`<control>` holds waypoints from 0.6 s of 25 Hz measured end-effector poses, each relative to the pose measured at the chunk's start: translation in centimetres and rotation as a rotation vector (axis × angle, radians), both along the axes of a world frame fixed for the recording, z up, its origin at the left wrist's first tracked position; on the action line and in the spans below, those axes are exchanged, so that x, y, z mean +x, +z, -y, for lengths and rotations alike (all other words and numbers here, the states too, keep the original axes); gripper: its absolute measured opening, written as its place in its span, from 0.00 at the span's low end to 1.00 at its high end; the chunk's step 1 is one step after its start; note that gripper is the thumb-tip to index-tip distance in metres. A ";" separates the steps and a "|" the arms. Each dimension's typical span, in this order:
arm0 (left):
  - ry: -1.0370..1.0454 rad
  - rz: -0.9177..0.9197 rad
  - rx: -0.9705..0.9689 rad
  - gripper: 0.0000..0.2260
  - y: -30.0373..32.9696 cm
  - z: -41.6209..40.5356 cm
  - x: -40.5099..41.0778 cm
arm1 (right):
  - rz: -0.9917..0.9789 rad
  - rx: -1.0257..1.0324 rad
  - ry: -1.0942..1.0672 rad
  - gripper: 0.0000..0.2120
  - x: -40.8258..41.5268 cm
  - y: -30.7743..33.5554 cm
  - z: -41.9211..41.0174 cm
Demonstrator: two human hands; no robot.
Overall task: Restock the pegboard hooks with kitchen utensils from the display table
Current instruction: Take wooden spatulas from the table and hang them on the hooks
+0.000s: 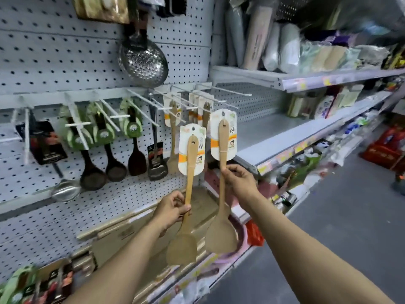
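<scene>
— Carrying most of it: a white pegboard (54,62) with rows of white hooks (114,116).
— Hanging there?
— A perforated steel skimmer (143,62) up high; lower down, three dark ladles and turners on green cards (103,132), a black-carded utensil (47,143) at far left, a slotted turner (156,165), and carded wooden spatulas (173,119) on the right-hand hooks.
— And below?
— A low display ledge (210,266) bearing wooden cutting boards (122,233) laid flat, plus more carded utensils (32,284) at near left.
— To the right?
— Grey metal shelves (274,132): top one stacked with wrapped rolls and packets (285,47), middle one mostly bare steel, boxes (322,104) at its far end.
</scene>
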State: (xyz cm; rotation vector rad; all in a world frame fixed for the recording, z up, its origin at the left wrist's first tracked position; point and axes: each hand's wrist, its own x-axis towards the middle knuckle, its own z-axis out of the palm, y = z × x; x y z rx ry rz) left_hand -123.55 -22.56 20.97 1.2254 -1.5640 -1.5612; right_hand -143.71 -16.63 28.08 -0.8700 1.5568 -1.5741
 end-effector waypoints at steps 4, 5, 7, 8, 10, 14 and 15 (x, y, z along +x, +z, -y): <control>0.157 -0.009 -0.006 0.07 -0.5 0.5 -5.4 | 0.049 0.004 0.149 0.05 -6.6 -1.1 3.1; 0.193 0.000 -0.006 0.07 -0.4 0.1 -6.9 | 0.065 0.008 0.175 0.05 -8.3 -1.2 3.8; 0.253 0.023 0.005 0.08 -0.6 -0.6 -9.9 | 0.073 0.006 0.202 0.05 -11.5 -1.4 5.2; 0.278 0.026 0.015 0.08 -0.7 -0.8 -11.0 | 0.058 -0.003 0.208 0.05 -12.7 -1.5 5.8; 0.321 0.030 0.023 0.08 -0.6 -1.1 -13.2 | 0.042 -0.017 0.230 0.05 -14.9 -1.5 6.9; 0.381 0.050 0.039 0.07 -0.2 -0.7 -16.3 | 0.093 0.005 0.329 0.05 -17.6 -2.7 8.7; 0.386 0.054 0.041 0.08 -0.3 -0.3 -16.8 | 0.104 0.005 0.356 0.05 -18.0 -3.2 9.2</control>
